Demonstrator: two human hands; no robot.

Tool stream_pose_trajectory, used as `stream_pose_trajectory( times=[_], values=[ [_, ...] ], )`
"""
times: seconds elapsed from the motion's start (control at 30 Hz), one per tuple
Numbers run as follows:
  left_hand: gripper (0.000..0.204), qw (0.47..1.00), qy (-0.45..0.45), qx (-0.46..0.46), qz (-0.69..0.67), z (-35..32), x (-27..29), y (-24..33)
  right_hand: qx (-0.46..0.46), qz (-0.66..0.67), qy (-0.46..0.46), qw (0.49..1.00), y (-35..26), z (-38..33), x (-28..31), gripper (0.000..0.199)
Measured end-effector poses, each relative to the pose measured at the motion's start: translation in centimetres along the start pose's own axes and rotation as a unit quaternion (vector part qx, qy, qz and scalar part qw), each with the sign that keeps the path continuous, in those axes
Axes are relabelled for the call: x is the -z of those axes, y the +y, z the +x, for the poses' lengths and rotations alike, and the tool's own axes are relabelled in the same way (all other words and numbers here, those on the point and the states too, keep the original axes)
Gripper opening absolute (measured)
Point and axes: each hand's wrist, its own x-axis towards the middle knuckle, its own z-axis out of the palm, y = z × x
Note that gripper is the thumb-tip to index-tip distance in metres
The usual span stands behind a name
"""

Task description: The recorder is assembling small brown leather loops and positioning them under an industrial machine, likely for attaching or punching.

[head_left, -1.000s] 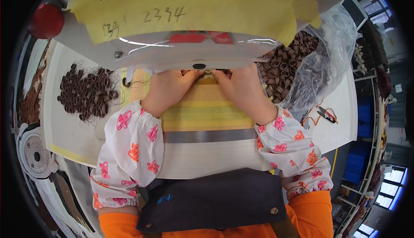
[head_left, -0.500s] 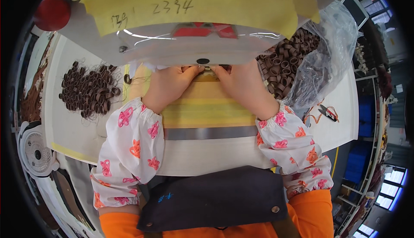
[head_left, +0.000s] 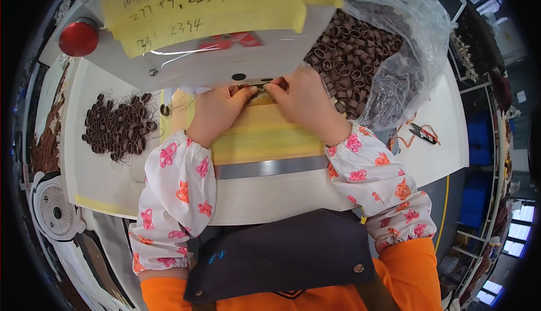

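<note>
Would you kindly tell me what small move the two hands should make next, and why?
I would probably ease the left hand and right hand back slightly for a check: their fingertips nearly meet by the lower edge of the white machine head, and whatever lies between them is too small and hidden to judge.

Pale table point(head_left: 282, 195) bears brown rings point(head_left: 121, 126) (heaped left), snips point(head_left: 424, 134), plastic bag point(head_left: 394, 91)

Right: metal shelving point(head_left: 476, 87), blue bins point(head_left: 479, 142), bright windows point(head_left: 519, 231) beyond. Grey floor point(head_left: 431, 195), yellow floor line point(head_left: 443, 215). Near left: white fan point(head_left: 55, 204).
</note>
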Motion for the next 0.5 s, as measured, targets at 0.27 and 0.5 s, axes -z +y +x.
stream_pose_trajectory(
  times=[0.27, 0.5],
  values=[
    [0.029, 0.995, 0.045, -0.089, -0.015, -1.3, -0.4, 0.1, 0.057, -0.019, 0.028, 0.998, 0.1, -0.3, 0.0, 0.015],
    [0.022, 0.947, 0.174, -0.176, 0.204, -5.0, 5.5, -4.7, 0.045, -0.053, 0.113, 0.991, -0.2, -0.7, 4.7, 0.011]
  ],
)
